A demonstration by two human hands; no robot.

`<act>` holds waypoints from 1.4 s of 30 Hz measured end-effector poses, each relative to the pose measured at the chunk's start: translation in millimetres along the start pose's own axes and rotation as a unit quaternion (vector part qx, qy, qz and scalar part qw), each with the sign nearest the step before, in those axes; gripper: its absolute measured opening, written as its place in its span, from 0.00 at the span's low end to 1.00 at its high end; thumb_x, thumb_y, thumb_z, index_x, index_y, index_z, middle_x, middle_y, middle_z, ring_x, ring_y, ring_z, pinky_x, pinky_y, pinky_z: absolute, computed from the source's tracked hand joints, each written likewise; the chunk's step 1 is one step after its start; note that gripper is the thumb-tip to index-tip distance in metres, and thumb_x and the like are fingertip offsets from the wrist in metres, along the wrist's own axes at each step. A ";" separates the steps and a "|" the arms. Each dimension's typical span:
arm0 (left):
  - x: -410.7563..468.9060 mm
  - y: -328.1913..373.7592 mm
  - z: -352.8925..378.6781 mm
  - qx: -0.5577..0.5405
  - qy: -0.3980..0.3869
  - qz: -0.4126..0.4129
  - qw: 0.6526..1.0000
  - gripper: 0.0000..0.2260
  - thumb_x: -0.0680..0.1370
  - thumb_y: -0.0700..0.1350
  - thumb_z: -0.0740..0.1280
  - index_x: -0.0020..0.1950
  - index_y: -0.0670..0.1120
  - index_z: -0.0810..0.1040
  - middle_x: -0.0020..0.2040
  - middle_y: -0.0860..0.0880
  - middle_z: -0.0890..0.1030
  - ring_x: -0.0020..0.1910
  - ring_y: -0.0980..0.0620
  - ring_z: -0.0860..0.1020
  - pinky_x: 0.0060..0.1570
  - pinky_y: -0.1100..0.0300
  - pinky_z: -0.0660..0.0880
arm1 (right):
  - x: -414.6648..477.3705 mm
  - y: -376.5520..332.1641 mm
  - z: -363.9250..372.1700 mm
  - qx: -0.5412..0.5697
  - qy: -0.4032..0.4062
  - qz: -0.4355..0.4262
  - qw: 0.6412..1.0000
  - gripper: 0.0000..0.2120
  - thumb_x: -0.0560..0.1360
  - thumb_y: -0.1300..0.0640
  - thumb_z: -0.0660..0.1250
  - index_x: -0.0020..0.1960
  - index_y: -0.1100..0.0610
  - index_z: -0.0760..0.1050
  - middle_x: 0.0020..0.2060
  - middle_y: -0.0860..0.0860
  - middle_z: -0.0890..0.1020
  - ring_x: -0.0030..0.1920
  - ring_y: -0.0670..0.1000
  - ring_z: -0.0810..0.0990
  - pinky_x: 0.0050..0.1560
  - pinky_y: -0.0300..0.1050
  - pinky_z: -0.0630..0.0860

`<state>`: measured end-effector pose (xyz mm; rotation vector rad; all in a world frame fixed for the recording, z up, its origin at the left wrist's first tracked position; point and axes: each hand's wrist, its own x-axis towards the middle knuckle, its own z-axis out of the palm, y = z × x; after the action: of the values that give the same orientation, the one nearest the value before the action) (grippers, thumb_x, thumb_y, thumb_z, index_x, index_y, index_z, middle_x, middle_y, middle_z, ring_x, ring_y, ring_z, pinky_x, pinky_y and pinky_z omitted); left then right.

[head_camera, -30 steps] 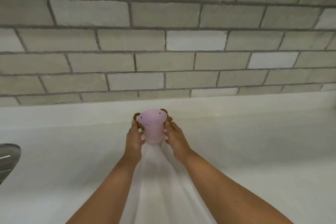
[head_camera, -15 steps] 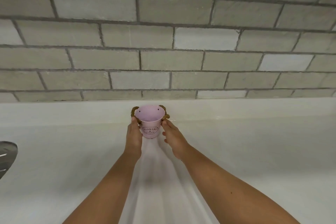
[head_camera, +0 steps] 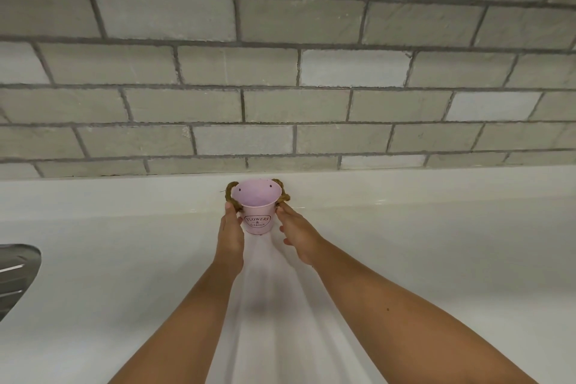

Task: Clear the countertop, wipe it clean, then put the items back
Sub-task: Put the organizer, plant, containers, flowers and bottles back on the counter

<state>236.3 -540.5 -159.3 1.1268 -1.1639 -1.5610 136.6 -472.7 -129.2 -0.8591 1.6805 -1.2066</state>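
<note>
Pink bucket (head_camera: 256,212) | rope handles (head_camera: 230,192), FLOWERS & GARDEN label (head_camera: 257,221) | left grip (head_camera: 230,232) holding it | right grip (head_camera: 297,235) touching

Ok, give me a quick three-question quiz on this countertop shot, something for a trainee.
1. True or false: the pink bucket is lying on its side.
2. What is printed on its front? A) Flowers & Garden B) Sugar C) Tea
3. Fill in: the metal sink shows at the ___ edge of the view.

Key: 1 false, it is upright. 2 A. 3 left.
</note>
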 end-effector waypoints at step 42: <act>-332.1 -51.7 294.9 0.071 -0.203 0.154 0.964 0.05 0.79 0.40 0.59 0.51 0.49 0.72 0.48 0.49 0.74 0.48 0.45 0.77 0.47 0.55 0.71 | -352.6 71.5 -334.4 -0.224 0.177 0.127 0.950 0.14 0.79 0.53 0.59 0.62 0.57 0.73 0.47 0.53 0.77 0.43 0.52 0.78 0.37 0.39 0.73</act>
<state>17.5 -153.7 -109.5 0.6813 -1.6600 -1.5184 -40.5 -20.1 -57.9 -0.6816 2.3365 -0.8453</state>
